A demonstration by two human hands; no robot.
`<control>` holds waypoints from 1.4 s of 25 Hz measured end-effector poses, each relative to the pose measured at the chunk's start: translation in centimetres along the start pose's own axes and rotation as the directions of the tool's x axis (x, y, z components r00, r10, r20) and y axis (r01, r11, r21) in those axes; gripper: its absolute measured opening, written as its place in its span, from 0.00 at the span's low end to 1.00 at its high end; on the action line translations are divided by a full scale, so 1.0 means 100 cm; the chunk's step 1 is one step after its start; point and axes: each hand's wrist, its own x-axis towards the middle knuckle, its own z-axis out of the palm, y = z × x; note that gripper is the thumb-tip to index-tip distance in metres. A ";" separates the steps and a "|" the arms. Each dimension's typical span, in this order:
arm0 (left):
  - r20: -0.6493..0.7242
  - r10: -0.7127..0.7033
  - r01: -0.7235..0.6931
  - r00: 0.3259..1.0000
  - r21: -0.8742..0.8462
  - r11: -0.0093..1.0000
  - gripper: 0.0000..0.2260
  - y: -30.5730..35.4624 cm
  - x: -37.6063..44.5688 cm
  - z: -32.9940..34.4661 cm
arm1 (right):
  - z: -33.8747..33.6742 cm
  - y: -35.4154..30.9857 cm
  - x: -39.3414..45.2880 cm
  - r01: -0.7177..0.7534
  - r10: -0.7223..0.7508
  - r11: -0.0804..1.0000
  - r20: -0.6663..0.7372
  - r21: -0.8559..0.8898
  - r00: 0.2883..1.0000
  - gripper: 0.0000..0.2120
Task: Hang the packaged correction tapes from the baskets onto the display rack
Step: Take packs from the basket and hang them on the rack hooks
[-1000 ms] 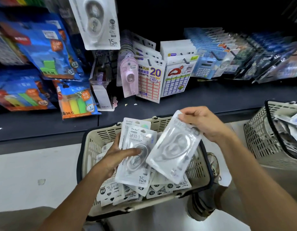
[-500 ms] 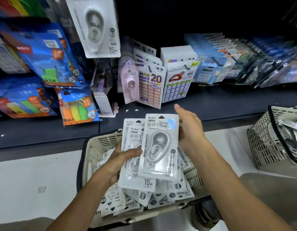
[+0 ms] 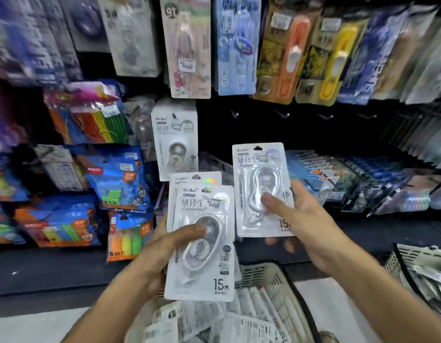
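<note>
The left hand (image 3: 162,246) grips a small stack of packaged correction tapes (image 3: 202,243), thumb pressed across the clear blister of the front pack and fingers curled behind; a second pack peeks out behind the front one at the upper left. The right hand (image 3: 303,219) holds a single correction tape pack (image 3: 261,189) upright and raised a little higher, just to the right of the stack, with the thumb on the blister front and the fingertips showing below the pack's lower edge. Both packs are white cards with a rounded dispenser under plastic and a "15m" mark near the bottom. Directly beneath the hands sits a beige plastic basket (image 3: 271,278) with a dark rim, filled with more of the same packs (image 3: 214,323) lying loosely. A second basket (image 3: 397,258) shows at the right edge, also holding packs. On the dark display rack ahead, one matching correction tape pack (image 3: 176,139) already hangs, just above and left of the stack in the left hand. To its right a row of bare metal hooks (image 3: 281,115) juts from the rack, above the raised pack. Blue sticky-note packets (image 3: 115,179) hang to the left, and long carded items (image 3: 288,50) hang in the blurred top row.
</note>
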 end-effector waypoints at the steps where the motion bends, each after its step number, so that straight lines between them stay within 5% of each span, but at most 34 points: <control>1: 0.012 0.057 -0.057 0.998 0.027 0.998 0.47 0.020 0.000 -0.006 | -0.003 -0.011 0.007 0.036 -0.035 0.999 0.020 -0.024 0.999 0.15; 11: -0.046 0.152 -0.157 0.987 -0.107 0.982 0.43 0.084 0.016 0.001 | 0.025 -0.048 0.076 0.035 -0.039 0.999 -0.116 -0.038 0.993 0.17; 15: -0.051 0.192 -0.197 0.980 -0.133 0.971 0.41 0.083 0.028 0.015 | 0.028 -0.044 0.071 0.005 0.025 0.980 -0.150 0.200 0.988 0.16; 20: -0.062 0.146 -0.156 0.987 -0.201 0.967 0.46 0.082 0.027 0.031 | 0.053 -0.045 0.040 0.149 -0.129 0.986 0.243 -0.069 0.962 0.20; 23: -0.017 0.081 -0.082 0.997 -0.246 0.966 0.45 0.084 0.024 0.030 | 0.047 -0.049 0.044 0.187 -0.189 0.981 0.037 0.059 0.981 0.15; 28: -0.121 0.053 -0.077 0.991 -0.205 0.976 0.51 0.087 0.019 0.026 | 0.026 -0.049 0.061 0.042 -0.014 0.989 -0.194 0.141 0.981 0.10; 32: -0.147 0.092 -0.123 0.985 -0.219 0.968 0.39 0.090 0.015 0.019 | 0.024 -0.045 0.074 0.063 -0.063 0.998 -0.182 -0.003 0.981 0.08; 35: -0.181 0.123 -0.161 0.976 -0.213 0.964 0.39 0.093 0.014 0.019 | 0.019 -0.044 0.071 0.114 -0.118 0.992 -0.075 -0.051 0.990 0.04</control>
